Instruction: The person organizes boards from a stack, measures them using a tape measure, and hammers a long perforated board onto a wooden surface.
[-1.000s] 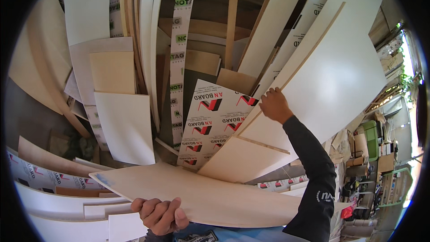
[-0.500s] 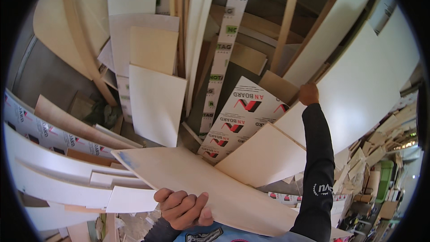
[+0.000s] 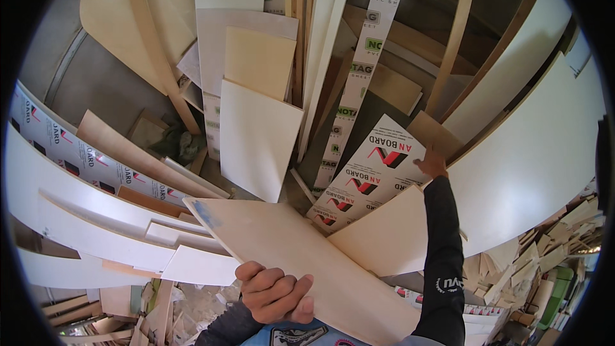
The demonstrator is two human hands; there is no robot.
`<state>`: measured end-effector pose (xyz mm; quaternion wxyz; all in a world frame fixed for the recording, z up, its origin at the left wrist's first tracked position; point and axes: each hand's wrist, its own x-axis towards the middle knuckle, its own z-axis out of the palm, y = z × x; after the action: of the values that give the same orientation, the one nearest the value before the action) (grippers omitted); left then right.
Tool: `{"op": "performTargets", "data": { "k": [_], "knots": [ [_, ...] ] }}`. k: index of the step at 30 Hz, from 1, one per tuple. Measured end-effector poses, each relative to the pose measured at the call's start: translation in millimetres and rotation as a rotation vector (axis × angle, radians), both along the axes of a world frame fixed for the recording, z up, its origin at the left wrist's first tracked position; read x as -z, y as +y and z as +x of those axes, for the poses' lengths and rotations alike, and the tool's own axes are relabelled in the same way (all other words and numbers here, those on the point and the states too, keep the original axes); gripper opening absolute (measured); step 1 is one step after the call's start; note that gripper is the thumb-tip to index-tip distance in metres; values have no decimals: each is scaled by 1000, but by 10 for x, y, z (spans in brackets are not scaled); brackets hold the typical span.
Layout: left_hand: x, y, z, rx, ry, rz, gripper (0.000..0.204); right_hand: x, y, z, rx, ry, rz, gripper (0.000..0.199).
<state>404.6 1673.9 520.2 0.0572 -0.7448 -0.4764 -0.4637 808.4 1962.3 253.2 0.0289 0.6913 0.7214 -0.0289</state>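
Observation:
My left hand (image 3: 274, 292) grips the near edge of a long pale wooden board (image 3: 295, 250) that slants from upper left to lower right across my front. My right hand (image 3: 432, 164), on a black-sleeved arm, reaches out and rests on the top edge of a large white panel (image 3: 532, 166) leaning at the right. Next to that hand lies a white sheet with red and black print (image 3: 368, 176), and a tan board (image 3: 391, 237) leans below it.
Many offcut boards stand against the back: a white rectangular panel (image 3: 256, 138), a tan panel (image 3: 259, 61), tall thin strips (image 3: 327, 45). Curved white panels (image 3: 77, 218) pile at the left. Small wood scraps (image 3: 544, 269) heap at the lower right.
The view has swung to the left and down, so the leaning boards fill more of the picture. My right hand stays on the white panel's edge, and my left hand keeps its hold on the long board.

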Motion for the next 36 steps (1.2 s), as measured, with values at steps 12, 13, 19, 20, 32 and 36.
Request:
{"op": "performTargets", "data": {
  "k": [12, 13, 19, 20, 32, 36],
  "knots": [
    [66, 35, 65, 28, -58, 37, 20, -151, -234, -147, -14, -13, -102, 60],
    [49, 42, 60, 37, -48, 27, 20, -143, -225, -177, 4, -30, -99, 62],
    [45, 98, 20, 117, -65, 54, 18, 11, -154, -141, -27, -104, -135, 71],
    [83, 106, 20, 120, -83, 78, 18, 57, -145, -110, -32, -92, -144, 75],
    [177, 365, 205, 164, -207, 220, 23, -937, -868, -638, -554, 103, -632, 56],
    [203, 688, 325, 304, -174, 94, 28, -2181, -1506, -799, -504, 442, -870, 70]
  ]
}}
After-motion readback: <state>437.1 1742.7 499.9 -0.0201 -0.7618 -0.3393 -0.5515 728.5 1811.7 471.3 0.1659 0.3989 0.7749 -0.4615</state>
